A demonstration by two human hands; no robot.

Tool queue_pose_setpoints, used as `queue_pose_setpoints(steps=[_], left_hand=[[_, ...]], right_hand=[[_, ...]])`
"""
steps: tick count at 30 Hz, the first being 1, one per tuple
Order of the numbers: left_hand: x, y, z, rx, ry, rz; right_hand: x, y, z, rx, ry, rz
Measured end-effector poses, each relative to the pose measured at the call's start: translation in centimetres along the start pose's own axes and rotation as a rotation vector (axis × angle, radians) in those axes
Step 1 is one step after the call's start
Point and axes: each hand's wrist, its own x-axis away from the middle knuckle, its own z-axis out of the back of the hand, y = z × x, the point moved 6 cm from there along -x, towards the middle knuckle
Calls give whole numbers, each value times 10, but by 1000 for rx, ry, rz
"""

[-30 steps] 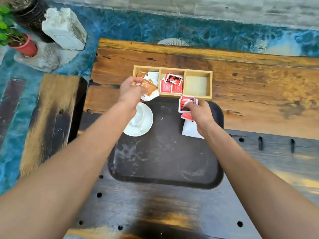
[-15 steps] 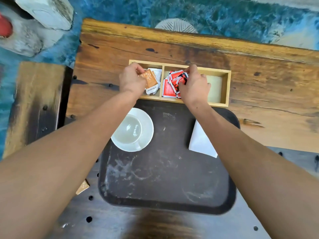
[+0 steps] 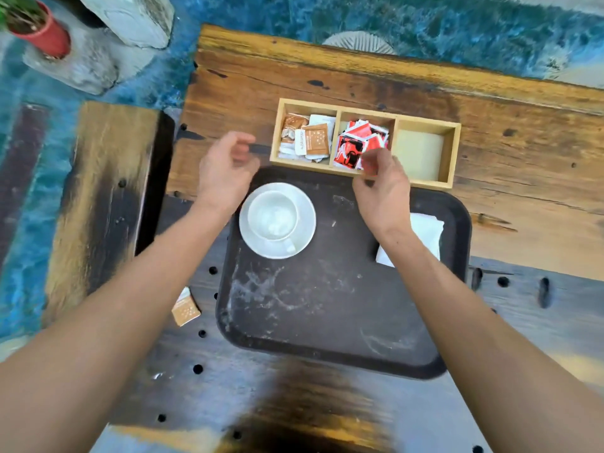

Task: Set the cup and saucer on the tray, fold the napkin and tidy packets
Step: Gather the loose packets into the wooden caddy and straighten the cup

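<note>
A white cup (image 3: 274, 216) stands on a white saucer (image 3: 304, 235) at the far left of the dark tray (image 3: 327, 315). A folded white napkin (image 3: 426, 235) lies at the tray's far right, partly under my right forearm. The wooden organiser box (image 3: 452, 155) holds orange and white packets (image 3: 310, 140) in its left bay and red packets (image 3: 358, 143) in the middle one; the right bay is bare. My left hand (image 3: 225, 168) hovers open, left of the box. My right hand (image 3: 382, 184) sits at the box's front edge, fingers loosely curled, nothing visibly in them.
One orange packet (image 3: 185, 308) lies on the dark table left of the tray. A wooden bench (image 3: 98, 197) stands at the left. A red plant pot (image 3: 45, 34) and pale stone blocks (image 3: 130, 18) sit on the blue floor beyond.
Both hands have drawn back from the box, leaving the orange packets in the left bay and the red ones in the middle bay. The loose orange packet has come into view.
</note>
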Motion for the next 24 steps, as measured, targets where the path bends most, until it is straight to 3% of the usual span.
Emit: queue_pose_setpoints(steps=[3, 8, 14, 24], left_hand=[[43, -54, 32, 45, 43, 198], [114, -123, 49, 104, 2, 456], [127, -115, -12, 245, -111, 429], [119, -108, -56, 581, 120, 551]], right_hand=[[46, 6, -27, -116, -177, -53], [95, 5, -69, -48, -427, -60], [93, -16, -80, 102, -410, 13], [81, -38, -80, 247, -498, 112]])
